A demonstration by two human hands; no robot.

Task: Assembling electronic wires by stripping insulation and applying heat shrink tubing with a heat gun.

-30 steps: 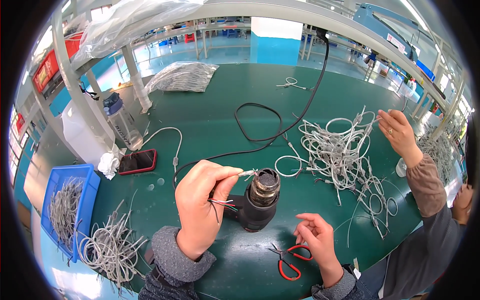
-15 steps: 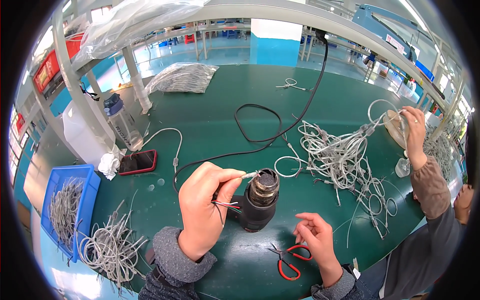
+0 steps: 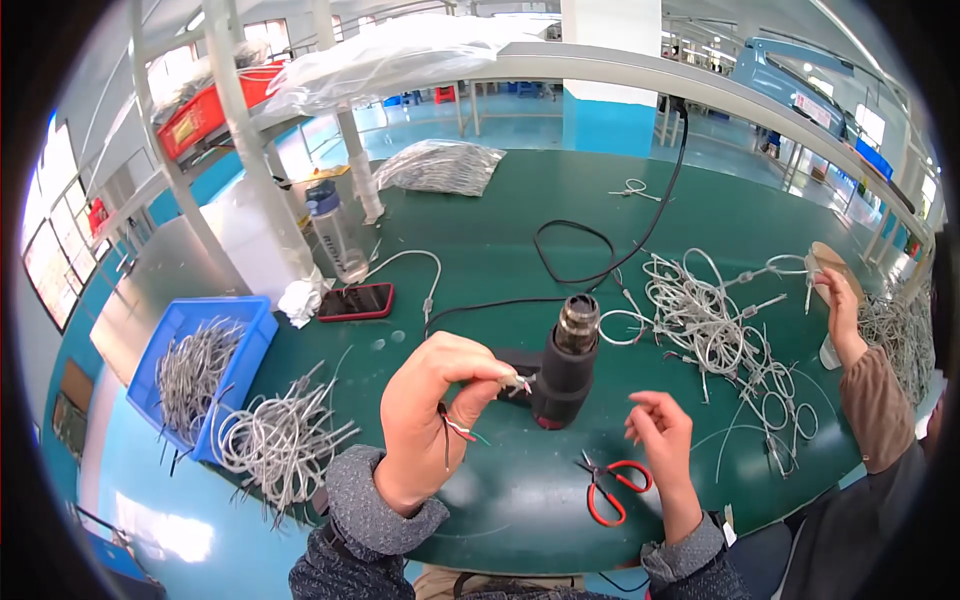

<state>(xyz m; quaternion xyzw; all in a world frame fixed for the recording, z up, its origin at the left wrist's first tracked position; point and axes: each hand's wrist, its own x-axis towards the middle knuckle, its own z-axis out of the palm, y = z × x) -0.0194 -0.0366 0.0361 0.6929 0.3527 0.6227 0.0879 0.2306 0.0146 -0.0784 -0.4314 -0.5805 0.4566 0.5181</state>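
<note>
My left hand point(image 3: 432, 415) pinches a short cable end point(image 3: 518, 384) with thin coloured wires hanging from it, held just left of the black heat gun point(image 3: 567, 363) that stands upright on the green table point(image 3: 500, 230). My right hand point(image 3: 661, 435) is raised off the table with fingers apart and holds nothing. It hovers right of the heat gun and above the red-handled scissors point(image 3: 610, 487), which lie flat on the table.
A tangle of grey cables point(image 3: 720, 330) lies to the right, where another person's hand point(image 3: 838, 300) lifts one. A blue bin point(image 3: 195, 365) of cables and a loose cable bundle point(image 3: 275, 440) sit at the left. A phone point(image 3: 356, 301), a bottle point(image 3: 335, 225) and a bagged bundle point(image 3: 440, 165) are farther back.
My right hand has let go of the scissors and lifted, fingers spread. My left hand drew the cable end slightly away from the heat gun nozzle. The other person's hand raised a cable.
</note>
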